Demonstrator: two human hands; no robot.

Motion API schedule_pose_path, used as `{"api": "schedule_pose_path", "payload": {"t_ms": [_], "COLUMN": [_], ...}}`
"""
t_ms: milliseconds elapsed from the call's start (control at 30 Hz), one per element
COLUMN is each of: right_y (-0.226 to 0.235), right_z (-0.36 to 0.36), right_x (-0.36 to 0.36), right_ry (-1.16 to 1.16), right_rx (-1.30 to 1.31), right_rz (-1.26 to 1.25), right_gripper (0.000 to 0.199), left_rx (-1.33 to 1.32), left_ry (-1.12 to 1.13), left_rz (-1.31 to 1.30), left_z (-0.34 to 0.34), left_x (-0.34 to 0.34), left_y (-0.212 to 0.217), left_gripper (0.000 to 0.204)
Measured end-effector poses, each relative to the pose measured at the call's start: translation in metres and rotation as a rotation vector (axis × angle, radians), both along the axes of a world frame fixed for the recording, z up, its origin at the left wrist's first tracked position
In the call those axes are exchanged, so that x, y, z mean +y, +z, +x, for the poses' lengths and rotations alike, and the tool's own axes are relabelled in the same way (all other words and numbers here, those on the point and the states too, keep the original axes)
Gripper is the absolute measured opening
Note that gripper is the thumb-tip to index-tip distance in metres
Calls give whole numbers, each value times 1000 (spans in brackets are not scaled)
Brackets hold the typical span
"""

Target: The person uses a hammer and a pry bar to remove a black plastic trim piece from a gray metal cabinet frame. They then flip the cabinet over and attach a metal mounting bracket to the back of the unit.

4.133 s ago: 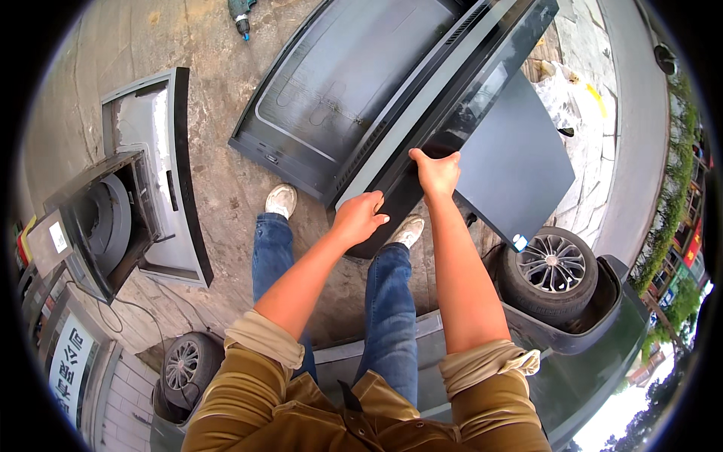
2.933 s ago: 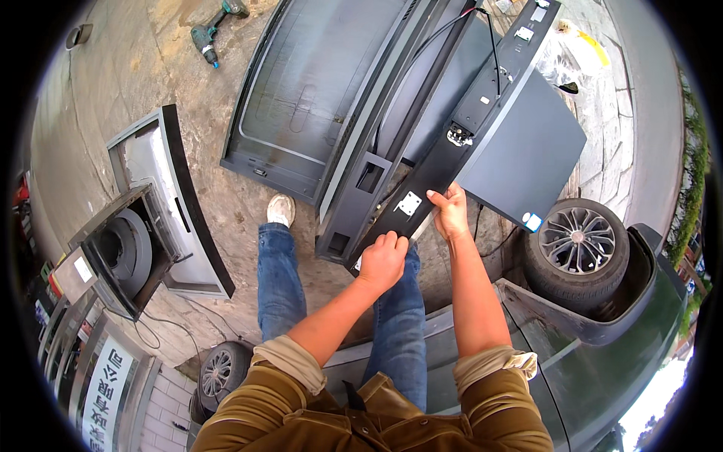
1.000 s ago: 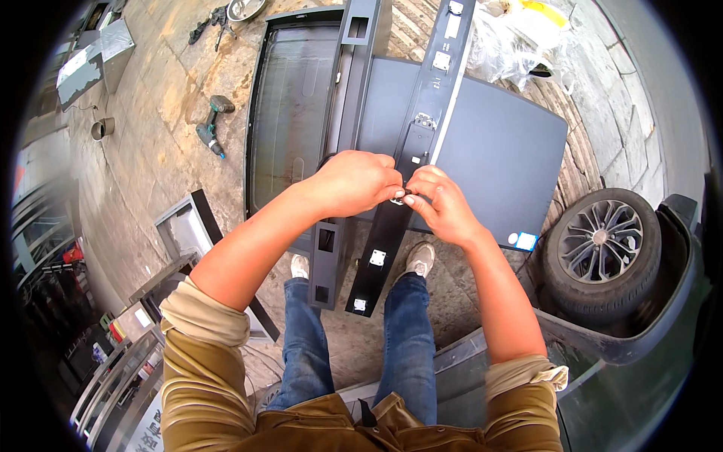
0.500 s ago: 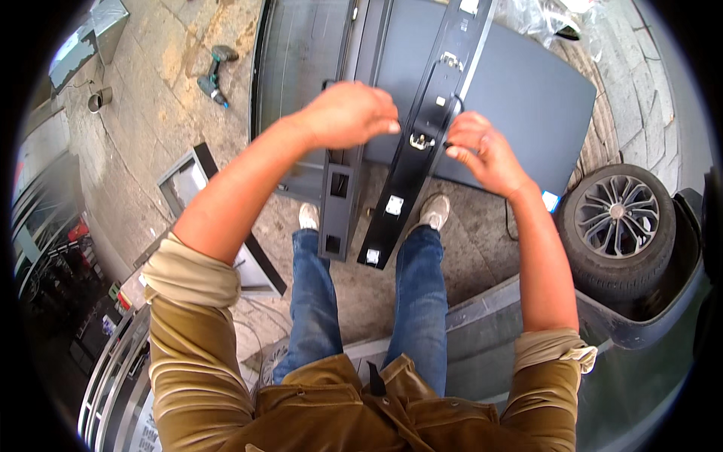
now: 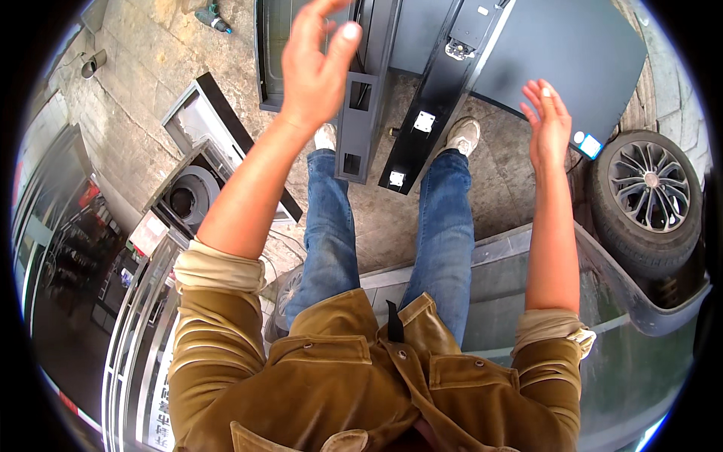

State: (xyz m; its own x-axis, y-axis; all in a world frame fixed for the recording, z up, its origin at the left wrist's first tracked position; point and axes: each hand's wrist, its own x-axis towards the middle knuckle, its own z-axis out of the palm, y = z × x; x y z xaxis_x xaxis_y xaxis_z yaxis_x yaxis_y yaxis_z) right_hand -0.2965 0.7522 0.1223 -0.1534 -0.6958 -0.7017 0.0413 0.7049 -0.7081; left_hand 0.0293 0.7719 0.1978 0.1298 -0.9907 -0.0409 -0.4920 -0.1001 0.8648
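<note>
My left hand (image 5: 316, 71) is raised over the dark grey channel (image 5: 358, 124) with two rectangular cutouts, its fingers and thumb stretched out around nothing. To the right, my right hand (image 5: 548, 124) is held up with fingers extended, over the edge of a large dark grey panel (image 5: 572, 64); nothing is in it. Between the hands lies a long black metal beam (image 5: 439, 92). It carries a metal latch-like fitting (image 5: 458, 50) and two white square pieces (image 5: 425, 121) towards its near end. Neither hand appears to touch the beam.
A power drill (image 5: 213, 19) lies on the ground at far left. An angular metal frame (image 5: 233, 128) and a round-holed housing (image 5: 184, 197) sit left of my legs. At right, a tyred wheel (image 5: 649, 181) rests by a grey bin-like edge (image 5: 644, 320). My shoes flank the channel and beam.
Both hands have come away from the beam and spread apart, fingers now stretched out. The whole view has shifted, so the beam and channel sit higher in the picture.
</note>
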Motion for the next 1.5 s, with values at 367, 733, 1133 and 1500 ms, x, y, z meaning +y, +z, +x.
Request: {"api": "schedule_pose_path", "payload": {"t_ms": [367, 733, 1133, 1500], "right_y": [-85, -76, -35, 24], "right_z": [71, 64, 74, 92], "right_x": [67, 70, 91, 84], "right_ry": [135, 174, 145, 242], "right_rx": [-135, -149, -181, -398], "right_rz": [473, 412, 311, 342], "right_gripper": [14, 16, 14, 46], "left_rx": [14, 505, 212, -348], "left_ry": [27, 117, 267, 281], "left_rz": [709, 888, 762, 618], "left_z": [-92, -81, -105, -55], "left_x": [101, 98, 38, 68], "left_y": [-116, -116, -107, -53], "left_gripper": [62, 47, 43, 39]}}
